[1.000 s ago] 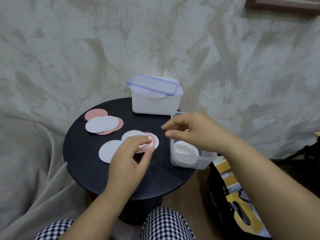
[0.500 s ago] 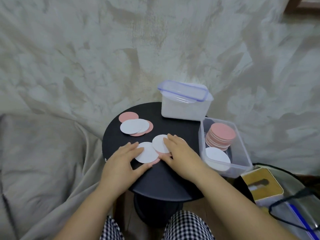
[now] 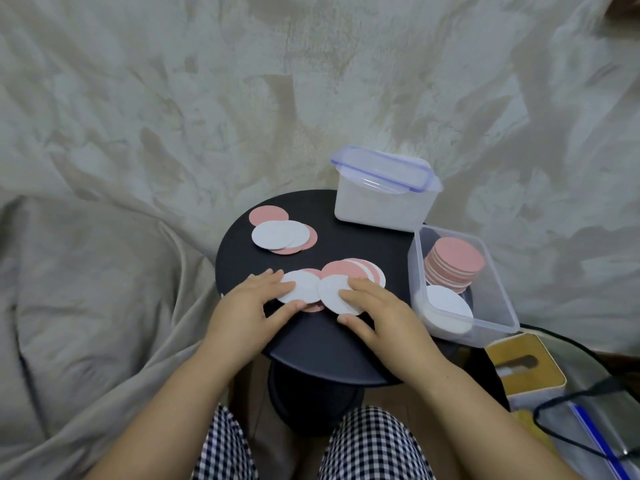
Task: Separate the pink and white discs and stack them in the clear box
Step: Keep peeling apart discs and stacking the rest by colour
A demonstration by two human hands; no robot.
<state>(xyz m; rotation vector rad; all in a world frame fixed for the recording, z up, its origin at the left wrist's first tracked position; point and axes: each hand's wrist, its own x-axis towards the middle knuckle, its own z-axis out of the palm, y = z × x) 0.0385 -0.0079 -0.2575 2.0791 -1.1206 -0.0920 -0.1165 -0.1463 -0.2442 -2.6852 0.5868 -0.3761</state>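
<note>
Pink and white discs lie loose on a round black table (image 3: 311, 344). My left hand (image 3: 247, 308) rests with straight fingers on a white disc (image 3: 304, 284) that covers a pink one. My right hand (image 3: 377, 308) presses flat on another white disc (image 3: 332, 292), thumb at its near edge. Behind that lie overlapping pink and white discs (image 3: 353, 268). A further loose group (image 3: 280, 233) sits at the table's back left. The clear box (image 3: 498, 306) at the right edge holds a pink stack (image 3: 453, 259) at the back and a white stack (image 3: 448, 306) in front.
A lidded plastic container (image 3: 384, 199) stands at the back of the table, beside the clear box. A yellow-topped tissue box (image 3: 523, 368) and black cables lie on the floor to the right. Grey cloth covers the wall and the floor at the left.
My right hand left the clear box and came down on the loose discs beside my left hand. The discs have spread apart, and both hands now lie flat on white ones.
</note>
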